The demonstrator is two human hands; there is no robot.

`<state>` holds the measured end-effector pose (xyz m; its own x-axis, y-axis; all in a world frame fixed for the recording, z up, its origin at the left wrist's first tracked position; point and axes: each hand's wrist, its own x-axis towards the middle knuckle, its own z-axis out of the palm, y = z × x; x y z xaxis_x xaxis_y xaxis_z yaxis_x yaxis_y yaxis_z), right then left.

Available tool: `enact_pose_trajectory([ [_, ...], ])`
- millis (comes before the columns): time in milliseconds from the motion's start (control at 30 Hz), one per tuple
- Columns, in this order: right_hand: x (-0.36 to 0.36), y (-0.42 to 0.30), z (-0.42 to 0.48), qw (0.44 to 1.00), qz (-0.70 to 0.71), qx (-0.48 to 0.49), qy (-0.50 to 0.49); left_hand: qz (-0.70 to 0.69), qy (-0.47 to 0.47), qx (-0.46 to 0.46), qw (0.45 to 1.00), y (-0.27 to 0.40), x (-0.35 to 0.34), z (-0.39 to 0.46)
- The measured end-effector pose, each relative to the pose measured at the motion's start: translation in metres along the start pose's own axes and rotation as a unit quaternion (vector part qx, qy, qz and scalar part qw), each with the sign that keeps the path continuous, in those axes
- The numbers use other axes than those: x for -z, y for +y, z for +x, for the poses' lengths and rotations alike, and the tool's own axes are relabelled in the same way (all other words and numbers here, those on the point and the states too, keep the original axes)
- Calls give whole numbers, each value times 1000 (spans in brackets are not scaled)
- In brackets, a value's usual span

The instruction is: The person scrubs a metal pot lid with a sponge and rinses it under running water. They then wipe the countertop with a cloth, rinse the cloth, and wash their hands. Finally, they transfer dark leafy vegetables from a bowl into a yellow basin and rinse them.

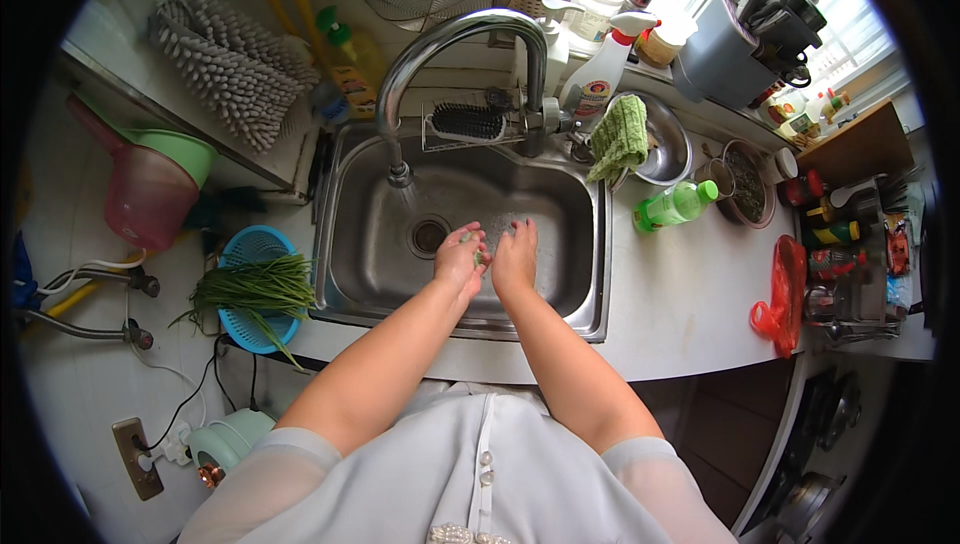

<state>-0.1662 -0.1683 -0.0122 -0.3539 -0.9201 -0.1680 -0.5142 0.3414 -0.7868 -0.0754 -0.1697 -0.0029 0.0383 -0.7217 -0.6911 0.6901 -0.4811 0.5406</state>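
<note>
My left hand (460,262) is cupped, palm up, over the stainless-steel sink (352,259). Small pale green bits (477,253) lie in its palm and fingers; I cannot tell exactly what they are. Close beside it on the right, my right hand (515,259) is stretched out with its fingers pointing away from me, and nothing shows in it. Water runs from the chrome gooseneck faucet (400,175) to the left of and beyond both hands. The drain (430,236) is just left of my left hand.
A blue plastic basket (259,330) with long green chives (255,285) stands left of the sink. To the right are a green-capped bottle (675,206), a metal bowl (667,142) draped with a green cloth (621,135), and a red plastic bag (784,296). A wire rack holds a brush (469,122).
</note>
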Motion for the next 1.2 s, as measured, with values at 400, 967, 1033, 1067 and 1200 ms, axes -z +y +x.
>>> enact_pose_trajectory([
  [400,5,36,-44,991,9,16,-134,37,132,108,985,21,59,55],
  [967,-46,-52,37,868,327,-176,-330,225,-103,-116,962,121,77,120],
  [1033,-55,-73,46,806,420,-225,-350,-22,-117,-36,992,125,70,116],
  [1067,-58,-83,49,786,444,-260,-341,-25,-75,-38,996,128,63,102],
  [1200,-92,-88,58,782,449,-226,-367,150,-29,-71,986,142,44,70],
])
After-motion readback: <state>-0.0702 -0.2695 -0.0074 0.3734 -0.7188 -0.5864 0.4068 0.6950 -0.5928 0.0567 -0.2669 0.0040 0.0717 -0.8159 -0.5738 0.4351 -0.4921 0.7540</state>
